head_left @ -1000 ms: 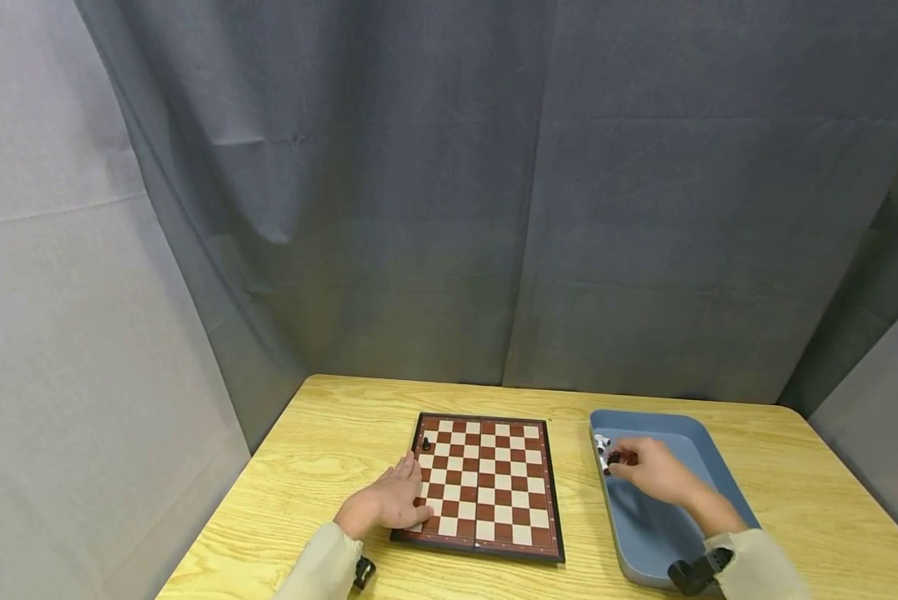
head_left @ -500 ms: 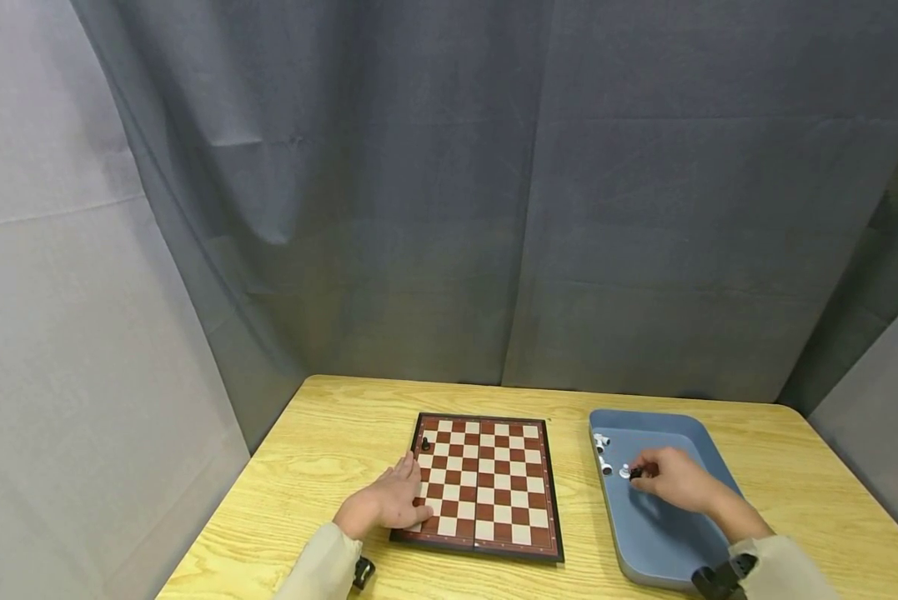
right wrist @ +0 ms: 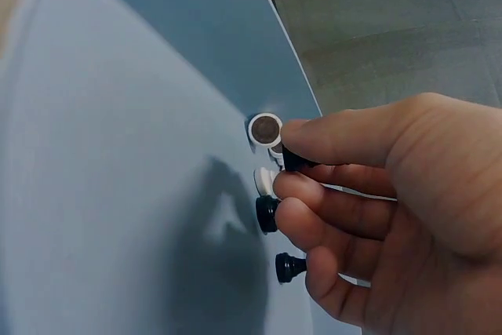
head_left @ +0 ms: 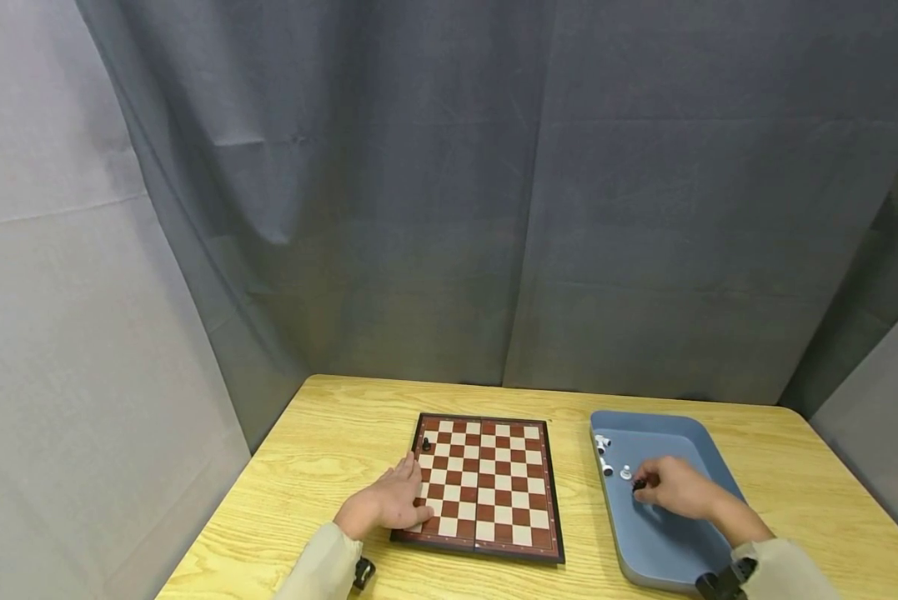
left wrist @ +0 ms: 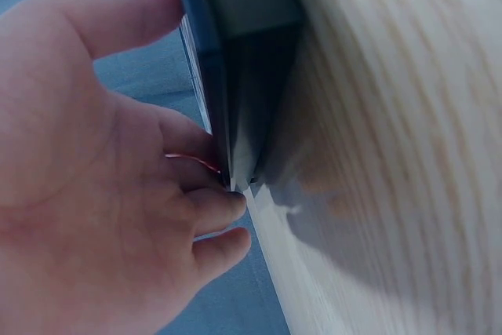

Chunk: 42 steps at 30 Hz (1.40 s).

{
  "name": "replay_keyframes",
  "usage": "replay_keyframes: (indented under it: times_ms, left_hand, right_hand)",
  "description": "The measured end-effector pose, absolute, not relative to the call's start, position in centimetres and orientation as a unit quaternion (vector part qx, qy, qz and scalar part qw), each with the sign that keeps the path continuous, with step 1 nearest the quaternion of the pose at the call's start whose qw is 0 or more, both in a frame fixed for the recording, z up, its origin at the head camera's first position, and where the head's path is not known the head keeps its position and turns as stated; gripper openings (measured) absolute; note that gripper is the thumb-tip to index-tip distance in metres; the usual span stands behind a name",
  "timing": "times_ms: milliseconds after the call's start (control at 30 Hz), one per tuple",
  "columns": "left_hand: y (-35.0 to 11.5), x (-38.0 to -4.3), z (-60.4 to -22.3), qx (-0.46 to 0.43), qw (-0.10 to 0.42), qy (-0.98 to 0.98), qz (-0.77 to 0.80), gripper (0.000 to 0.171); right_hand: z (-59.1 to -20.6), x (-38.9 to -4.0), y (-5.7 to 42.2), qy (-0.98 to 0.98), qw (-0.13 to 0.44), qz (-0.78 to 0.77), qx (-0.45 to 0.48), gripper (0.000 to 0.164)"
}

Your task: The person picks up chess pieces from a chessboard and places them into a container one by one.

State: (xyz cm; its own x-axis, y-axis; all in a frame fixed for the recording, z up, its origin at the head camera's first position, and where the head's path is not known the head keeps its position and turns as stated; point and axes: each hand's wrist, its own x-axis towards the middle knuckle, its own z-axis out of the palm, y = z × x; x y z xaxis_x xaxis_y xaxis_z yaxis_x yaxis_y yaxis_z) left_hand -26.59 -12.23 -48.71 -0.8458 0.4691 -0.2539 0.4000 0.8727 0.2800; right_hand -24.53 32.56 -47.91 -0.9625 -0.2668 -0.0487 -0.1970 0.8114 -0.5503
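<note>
My left hand [head_left: 398, 496] lies with straight fingers over the left edge of a brown-and-cream chessboard [head_left: 486, 487]. In the left wrist view, the fingertips [left wrist: 223, 205] reach along the board's dark rim [left wrist: 251, 76]. One black chess piece [head_left: 426, 444] stands near the board's far left corner. Over the blue tray, my right hand [head_left: 677, 487] pinches a black chess piece [right wrist: 296, 161] between thumb and forefinger, which partly hide it. Below its fingers in the right wrist view are a black chess piece [right wrist: 267, 214] and a black pawn [right wrist: 289, 267].
The blue tray [head_left: 677, 554] stands right of the board. Inside, a white pawn [head_left: 625, 472] stands near the right hand, and several white pieces [head_left: 603, 442] lie along the left wall. A grey curtain [head_left: 449, 208] hangs behind the wooden table [head_left: 306, 467].
My right hand has drawn back from the tray's left wall, toward the near right. The white pawn and the pieces by the wall show more fully. The left hand has stayed put.
</note>
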Motion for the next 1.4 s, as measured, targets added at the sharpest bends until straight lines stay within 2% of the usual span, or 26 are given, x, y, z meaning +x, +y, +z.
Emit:
replay_keyframes:
  times_ms: [200, 567, 1133, 1400]
  left_hand:
    - [-12.2, -26.6, -48.6, 0.228, 0.163, 0.954, 0.104, 0.082]
    - [-12.1, -26.5, -48.6, 0.230, 0.166, 0.954, 0.098, 0.081]
    - [-12.1, -26.6, -48.5, 0.229, 0.168, 0.954, 0.098, 0.080]
    - [-12.1, -26.6, -48.7, 0.229, 0.166, 0.955, 0.094, 0.080]
  right_hand:
    - [-47.9, -24.5, 32.8, 0.946, 0.067, -0.291, -0.125, 0.006]
    - [-46.8, -24.6, 32.1, 0.946, 0.040, -0.296, -0.126, 0.012]
    - [-45.2, -25.2, 27.7, 0.946, -0.022, -0.297, -0.131, 0.016]
    - [-44.9, -26.1, 25.8, 0.939, -0.031, -0.310, -0.148, 0.018]
